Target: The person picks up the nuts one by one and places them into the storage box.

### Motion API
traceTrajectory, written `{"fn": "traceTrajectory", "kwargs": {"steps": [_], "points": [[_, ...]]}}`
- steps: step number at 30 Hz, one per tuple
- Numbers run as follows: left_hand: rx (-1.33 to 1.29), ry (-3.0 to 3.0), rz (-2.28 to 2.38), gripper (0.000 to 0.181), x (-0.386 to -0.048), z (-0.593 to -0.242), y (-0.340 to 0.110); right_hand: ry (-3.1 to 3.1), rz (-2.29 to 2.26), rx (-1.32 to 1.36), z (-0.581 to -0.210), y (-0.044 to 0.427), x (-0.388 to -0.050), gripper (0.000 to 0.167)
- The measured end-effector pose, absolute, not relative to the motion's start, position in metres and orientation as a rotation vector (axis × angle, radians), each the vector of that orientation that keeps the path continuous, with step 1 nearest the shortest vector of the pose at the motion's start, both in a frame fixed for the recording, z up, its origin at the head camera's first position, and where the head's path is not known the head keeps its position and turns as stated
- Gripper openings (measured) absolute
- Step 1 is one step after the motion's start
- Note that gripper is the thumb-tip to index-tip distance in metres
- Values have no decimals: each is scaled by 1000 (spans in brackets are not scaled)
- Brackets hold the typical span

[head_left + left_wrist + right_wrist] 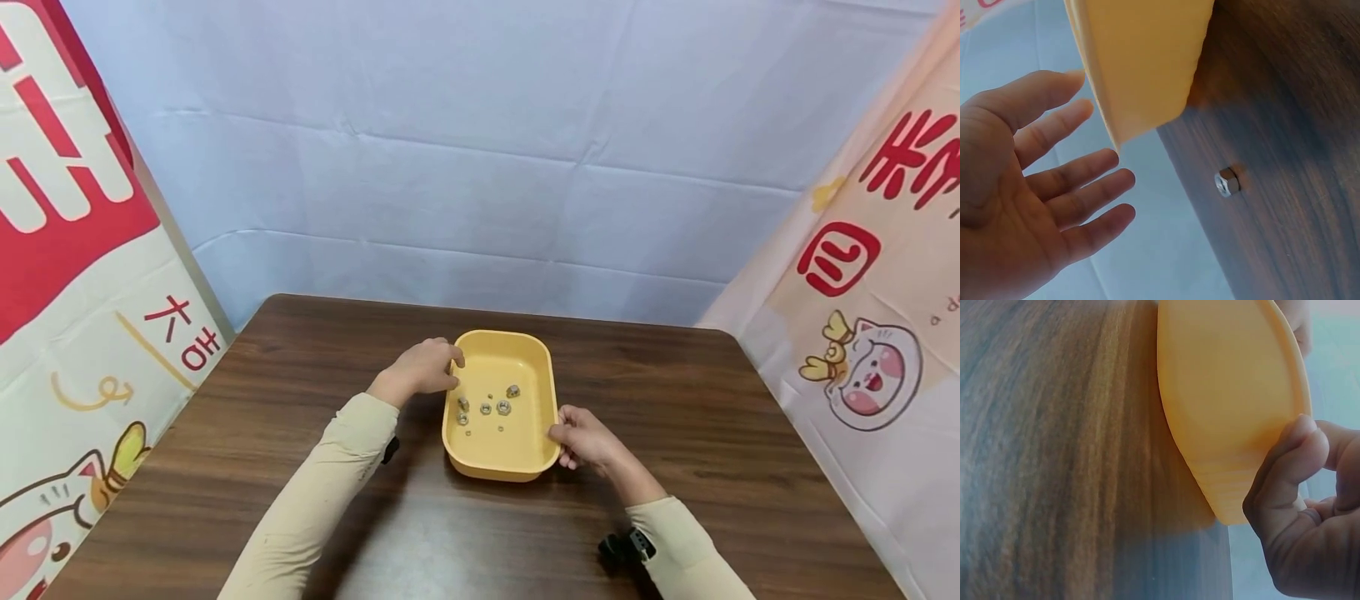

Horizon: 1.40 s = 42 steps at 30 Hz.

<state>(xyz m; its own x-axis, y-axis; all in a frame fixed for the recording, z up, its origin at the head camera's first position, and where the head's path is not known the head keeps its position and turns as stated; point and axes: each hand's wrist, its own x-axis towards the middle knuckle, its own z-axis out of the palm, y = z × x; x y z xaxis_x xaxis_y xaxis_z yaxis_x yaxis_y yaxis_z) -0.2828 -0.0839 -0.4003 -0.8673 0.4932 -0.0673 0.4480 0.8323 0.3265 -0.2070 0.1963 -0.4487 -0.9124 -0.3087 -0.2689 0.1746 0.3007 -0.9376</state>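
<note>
A yellow plastic tray [517, 450] stands on the table with several metal nuts [503, 407] and tiny metal pieces [501, 429] scattered in it. At its left rim is my left hand [426, 367], fingers spread and loosely bent; the left wrist view shows the fingertips beside the rim, with nothing gripped. One loose hex nut [1227, 182] lies on the table by the tray's outer wall. My right hand [588, 437] pinches the tray's right rim near the front corner, thumb on top and fingers curled below.
The dark wooden table [675, 400] extends around the tray on every side. Behind it hangs a pale blue cloth [480, 167]. Printed cloths hang at the left [112, 333] and right [862, 333]. Black wrist devices [626, 550] sit on both forearms.
</note>
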Motion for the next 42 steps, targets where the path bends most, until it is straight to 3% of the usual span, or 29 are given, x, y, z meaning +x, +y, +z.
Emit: {"fn": "traceTrajectory", "kwargs": {"steps": [42], "points": [[451, 2836, 767, 24, -304, -439, -141, 2189, -1661, -132, -453, 197, -207, 9]]}}
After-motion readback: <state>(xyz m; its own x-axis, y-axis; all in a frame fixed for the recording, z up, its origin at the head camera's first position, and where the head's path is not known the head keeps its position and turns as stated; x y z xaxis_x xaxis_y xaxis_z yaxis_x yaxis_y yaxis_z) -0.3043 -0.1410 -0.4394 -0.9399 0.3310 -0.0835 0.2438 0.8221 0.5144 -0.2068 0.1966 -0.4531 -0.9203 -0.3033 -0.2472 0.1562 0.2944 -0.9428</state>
